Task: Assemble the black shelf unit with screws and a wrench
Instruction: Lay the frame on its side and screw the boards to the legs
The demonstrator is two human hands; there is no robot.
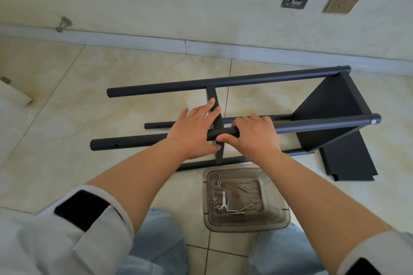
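Right hand (252, 134) grips near pole (312, 126); left hand (194, 127) flat on middle panel (215, 105). One shelf (330, 109) fitted; screws (242, 209) remain.

Shelf unit (330, 114) lying on its side on tiled floor (67, 107), 4 black poles horiz. L hand (194, 128) flat, fingers straight, on middle shelf panel (215, 109). R hand (253, 133) grips near upper pole (312, 125). Clear tray (243, 224) betw. knees: screws (242, 209), nuts (216, 204), wrench (224, 200).
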